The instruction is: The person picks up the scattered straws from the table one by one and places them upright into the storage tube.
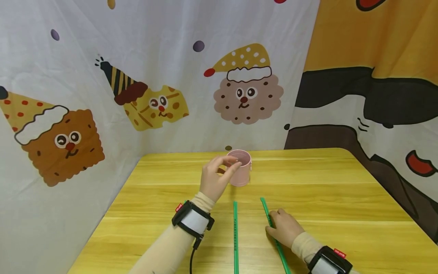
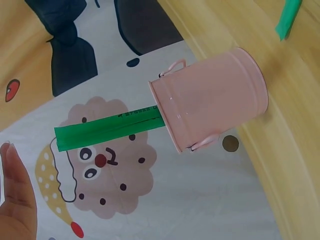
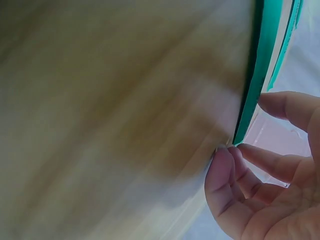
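A pink bucket (image 1: 239, 178) with small side handles stands toward the table's far edge. My left hand (image 1: 217, 177) is beside its rim, thumb and forefinger apart. In the left wrist view, one green strip (image 2: 107, 127) with small black print sticks out of the bucket (image 2: 215, 97); a finger (image 2: 19, 195) shows clear of it. At the head camera I cannot make that strip out. My right hand (image 1: 285, 228) is down at another green strip (image 1: 281, 254) on the table, curled fingers and thumb around its edges. Close up, the right hand (image 3: 275, 185) pinches this strip (image 3: 260, 65).
Between the hands a further green strip (image 1: 235, 236) lies lengthwise on the wooden table (image 1: 342, 198). A sliver of green shows behind the left wrist strap (image 1: 193, 219), from which a black cable hangs. A cartoon-printed cloth (image 1: 164, 30) hangs behind the table.
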Motion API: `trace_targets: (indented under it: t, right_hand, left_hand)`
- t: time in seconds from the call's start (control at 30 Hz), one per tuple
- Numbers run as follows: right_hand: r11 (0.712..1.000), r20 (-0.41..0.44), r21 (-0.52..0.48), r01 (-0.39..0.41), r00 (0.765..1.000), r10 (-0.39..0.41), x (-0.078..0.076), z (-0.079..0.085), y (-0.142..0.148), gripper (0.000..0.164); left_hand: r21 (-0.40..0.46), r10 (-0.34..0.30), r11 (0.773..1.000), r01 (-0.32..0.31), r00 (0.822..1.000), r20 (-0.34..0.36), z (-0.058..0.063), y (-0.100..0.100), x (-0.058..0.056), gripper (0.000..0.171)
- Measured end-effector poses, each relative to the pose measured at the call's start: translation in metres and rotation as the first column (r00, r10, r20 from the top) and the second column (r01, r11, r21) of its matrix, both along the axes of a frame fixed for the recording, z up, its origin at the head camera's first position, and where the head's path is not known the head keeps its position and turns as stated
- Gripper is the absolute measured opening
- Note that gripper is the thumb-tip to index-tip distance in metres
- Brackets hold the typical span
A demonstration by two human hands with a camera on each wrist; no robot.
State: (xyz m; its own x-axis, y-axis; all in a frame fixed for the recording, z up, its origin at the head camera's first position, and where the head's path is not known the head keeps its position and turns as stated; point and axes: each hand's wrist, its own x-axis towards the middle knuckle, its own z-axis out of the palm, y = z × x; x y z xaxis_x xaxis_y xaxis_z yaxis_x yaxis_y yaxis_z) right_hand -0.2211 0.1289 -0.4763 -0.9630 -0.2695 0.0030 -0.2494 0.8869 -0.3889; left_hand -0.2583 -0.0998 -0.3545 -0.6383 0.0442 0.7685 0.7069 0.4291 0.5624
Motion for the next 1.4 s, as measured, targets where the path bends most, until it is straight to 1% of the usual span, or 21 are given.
trace_targets:
  t: [0.23, 0.43, 0.53, 0.6, 0.67, 0.73, 0.77, 0.8, 0.87, 0.93, 1.0, 1.1, 1.17, 1.23, 1.3, 1.4]
  right_hand:
    - [1.000, 0.004, -0.017, 0.017, 1.000, -0.017, 0.000, 0.001, -0.001, 0.040]
    - [1.000, -0.001, -0.021, 0.022, 1.000, -0.022, -0.002, -0.001, 0.000, 0.039]
    - [0.999, 0.025, -0.037, 0.038, 0.999, -0.037, -0.003, 0.000, -0.001, 0.031]
    - [0.998, 0.037, -0.038, 0.042, 0.999, -0.040, -0.003, 0.002, 0.000, 0.031]
    - [0.997, 0.061, -0.059, 0.051, 0.997, -0.048, -0.003, 0.005, 0.000, 0.035]
    - [0.994, 0.067, -0.091, 0.066, 0.996, -0.060, -0.003, 0.008, 0.001, 0.046]
    - [0.991, 0.067, -0.117, 0.071, 0.996, -0.063, -0.003, 0.011, 0.002, 0.051]
    - [0.985, 0.067, -0.150, 0.081, 0.995, -0.072, -0.004, 0.015, 0.003, 0.052]
    - [0.971, 0.045, -0.218, 0.094, 0.995, -0.086, -0.006, 0.026, 0.002, 0.054]
    - [0.957, 0.001, -0.278, 0.084, 0.996, -0.087, -0.008, 0.040, 0.000, 0.053]
    - [0.943, -0.066, -0.325, 0.067, 0.993, -0.093, -0.008, 0.055, -0.005, 0.051]
    - [0.922, -0.186, -0.386, 0.008, 0.979, -0.087, -0.002, 0.073, -0.016, 0.048]
    - [0.912, -0.285, -0.407, -0.059, 0.956, -0.065, 0.005, 0.082, -0.024, 0.046]
    - [0.898, -0.370, -0.419, -0.135, 0.928, -0.033, 0.011, 0.088, -0.030, 0.044]
    - [0.881, -0.446, -0.425, -0.207, 0.895, -0.005, 0.015, 0.092, -0.034, 0.043]
    - [0.855, -0.524, -0.434, -0.284, 0.852, 0.017, 0.020, 0.095, -0.039, 0.044]
  left_hand:
    - [0.006, -0.005, 1.000, 0.005, 1.000, 0.008, -0.001, 0.001, 0.000, 0.016]
    - [0.001, -0.006, 1.000, 0.006, 1.000, 0.007, -0.002, 0.001, 0.000, 0.016]
    - [0.001, -0.005, 1.000, 0.005, 1.000, 0.011, -0.002, 0.001, 0.001, 0.016]
    - [0.002, -0.003, 1.000, 0.003, 1.000, 0.011, -0.001, 0.001, 0.001, 0.015]
    - [0.002, -0.002, 1.000, 0.002, 1.000, 0.013, -0.001, 0.001, 0.001, 0.015]
    - [-0.002, -0.003, 1.000, 0.003, 1.000, 0.022, -0.002, 0.001, 0.001, 0.016]
    - [-0.006, -0.006, 1.000, 0.006, 0.999, 0.034, -0.002, 0.001, 0.002, 0.016]
    - [-0.010, -0.014, 1.000, 0.014, 0.999, 0.053, -0.001, 0.001, 0.002, 0.016]
    - [-0.015, -0.035, 0.999, 0.037, 0.992, 0.119, 0.000, 0.002, 0.003, 0.018]
    - [-0.021, -0.063, 0.997, 0.069, 0.979, 0.196, 0.001, 0.004, 0.004, 0.020]
    - [-0.026, -0.089, 0.995, 0.099, 0.960, 0.264, 0.003, 0.005, 0.005, 0.023]
    - [-0.031, -0.115, 0.991, 0.132, 0.936, 0.332, 0.005, 0.007, 0.005, 0.027]
    - [-0.020, -0.137, 0.988, 0.155, 0.920, 0.366, 0.006, 0.006, 0.006, 0.028]
    - [0.019, -0.181, 0.982, 0.189, 0.899, 0.398, 0.006, 0.005, 0.006, 0.028]
    - [0.083, -0.247, 0.969, 0.235, 0.870, 0.426, 0.007, 0.005, 0.007, 0.028]
    - [0.198, -0.349, 0.937, 0.289, 0.822, 0.451, 0.009, 0.005, 0.009, 0.029]
